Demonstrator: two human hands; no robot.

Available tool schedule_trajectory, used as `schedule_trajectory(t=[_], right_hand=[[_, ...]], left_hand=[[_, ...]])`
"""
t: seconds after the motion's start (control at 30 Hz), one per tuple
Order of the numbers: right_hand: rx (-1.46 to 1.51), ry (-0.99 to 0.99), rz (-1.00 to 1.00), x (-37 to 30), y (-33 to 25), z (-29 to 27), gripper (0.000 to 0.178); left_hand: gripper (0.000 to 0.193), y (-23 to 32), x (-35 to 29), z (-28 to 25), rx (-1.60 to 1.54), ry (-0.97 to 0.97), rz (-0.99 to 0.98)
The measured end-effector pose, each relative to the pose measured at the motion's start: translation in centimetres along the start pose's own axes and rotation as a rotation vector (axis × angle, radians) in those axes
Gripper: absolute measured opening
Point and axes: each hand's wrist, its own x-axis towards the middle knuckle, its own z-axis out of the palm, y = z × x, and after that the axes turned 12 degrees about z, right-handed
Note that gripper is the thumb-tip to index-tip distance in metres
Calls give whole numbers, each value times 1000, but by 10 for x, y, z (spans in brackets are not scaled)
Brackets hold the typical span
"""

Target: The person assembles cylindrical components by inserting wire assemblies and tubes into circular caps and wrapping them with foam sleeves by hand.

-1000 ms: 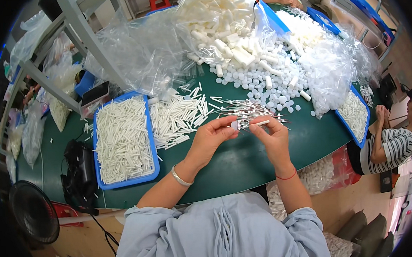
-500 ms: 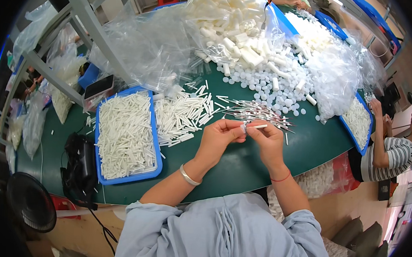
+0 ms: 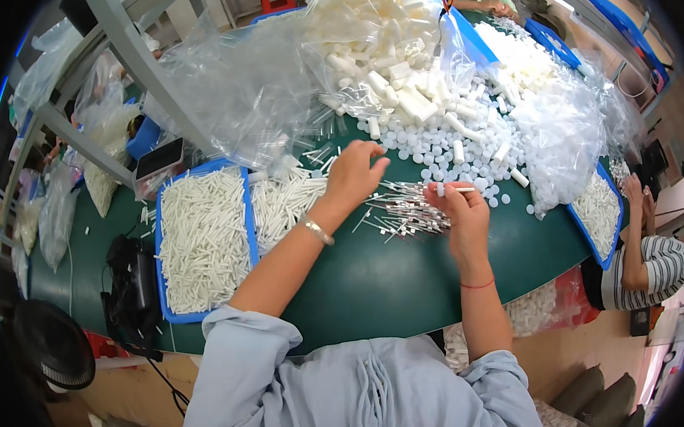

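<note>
Thin white stick [image 3: 461, 189] pinched in right hand [image 3: 458, 212]; left hand [image 3: 353, 174] open, empty, over white caps [image 3: 431, 145].

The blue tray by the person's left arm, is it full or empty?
Full. The blue tray is packed rim to rim with white sticks; more lie loose on the green table beside it.

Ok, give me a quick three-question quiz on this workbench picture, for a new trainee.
1. True or false: the right hand pinches a small white part.
2. What does the left hand hover over? A) blue tray B) loose white tubes C) black fan
3. What fills the blue tray on the person's left?

Key:
1. True; a small white piece shows at its fingertips.
2. B; the loose white tubes lie on the green table, beside the thin rods.
3. White tubes, packed side by side.
</note>
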Motion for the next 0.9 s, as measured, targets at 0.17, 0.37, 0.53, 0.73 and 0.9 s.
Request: schedule_trajectory(t=[0.17, 0.37, 0.53, 0.73, 0.9], right_hand=[[2, 78, 11, 3, 3, -10, 10], [-42, 92, 9, 6, 8, -16, 12], [-86, 82, -19, 5, 8, -12, 13], [-218, -34, -131, 0, 18, -9, 18], [-549, -78, -477, -20, 10, 6, 16]], left_hand=[[32, -48, 53, 32, 353, -21, -1], [20, -64, 68, 52, 368, -143, -72], [17, -47, 33, 25, 166, -159, -92], [28, 40, -9, -22, -676, -330, -418], [33, 82, -45, -47, -1184, -352, -534]])
